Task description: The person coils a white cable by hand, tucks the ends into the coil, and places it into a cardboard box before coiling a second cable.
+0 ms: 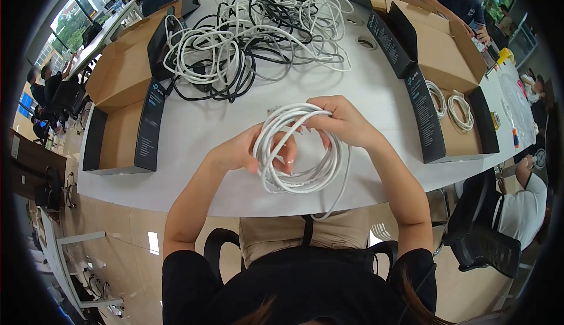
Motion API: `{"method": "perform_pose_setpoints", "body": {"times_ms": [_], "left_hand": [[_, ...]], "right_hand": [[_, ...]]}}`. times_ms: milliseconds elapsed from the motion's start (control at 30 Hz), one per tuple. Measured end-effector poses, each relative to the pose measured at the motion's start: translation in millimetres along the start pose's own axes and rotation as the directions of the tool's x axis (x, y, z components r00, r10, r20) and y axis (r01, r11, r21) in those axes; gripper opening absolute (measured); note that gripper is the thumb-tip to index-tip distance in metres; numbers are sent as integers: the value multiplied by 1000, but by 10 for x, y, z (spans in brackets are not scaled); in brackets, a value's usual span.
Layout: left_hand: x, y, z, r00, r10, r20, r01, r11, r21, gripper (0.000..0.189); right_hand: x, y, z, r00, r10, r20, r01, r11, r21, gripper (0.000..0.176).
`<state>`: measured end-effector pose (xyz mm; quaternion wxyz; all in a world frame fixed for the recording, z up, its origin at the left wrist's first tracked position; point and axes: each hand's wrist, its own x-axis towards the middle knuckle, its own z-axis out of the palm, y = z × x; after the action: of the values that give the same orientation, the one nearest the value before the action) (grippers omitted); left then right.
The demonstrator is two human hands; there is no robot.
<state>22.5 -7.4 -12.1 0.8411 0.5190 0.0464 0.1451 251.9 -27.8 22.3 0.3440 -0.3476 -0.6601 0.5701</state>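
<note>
A white cable (pixel 302 187), wound into a loose coil of several loops, is held up above the near part of the white table. My left hand (pixel 247 148) grips the coil's left side, with fingers reaching through the middle of the loops. At the upper right of the coil, my right hand (pixel 343 120) is closed around the strands. One loose length of the cable hangs down on the right, past the table's front edge. Behind the coil lies a big tangle of white, grey and black cables (pixel 235 49).
An open black cardboard box (pixel 120 137) stands at the left. Another open box (pixel 432 119) at the right holds two small white cable coils (pixel 460 112). The white table (pixel 194 190) has round holes near its back right. A person in dark clothing (pixel 458 2) sits at the far right.
</note>
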Motion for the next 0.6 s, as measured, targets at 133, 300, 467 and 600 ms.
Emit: {"method": "perform_pose_setpoints", "body": {"times_ms": [133,300,467,600], "left_hand": [[18,7,30,990,99,-96,-93,993,71,105],[16,92,111,940,145,-310,-73,970,232,77],[39,68,178,918,157,-363,-58,961,270,56],[70,0,181,920,143,-364,-93,984,152,52]], "right_hand": [[5,-15,-21,996,70,-60,-73,997,-38,20],[29,32,-43,980,67,-185,-79,995,-58,21],[63,97,13,958,-118,-261,88,988,-124,24],[83,149,-17,932,-244,-268,158,939,-304,28]]}}
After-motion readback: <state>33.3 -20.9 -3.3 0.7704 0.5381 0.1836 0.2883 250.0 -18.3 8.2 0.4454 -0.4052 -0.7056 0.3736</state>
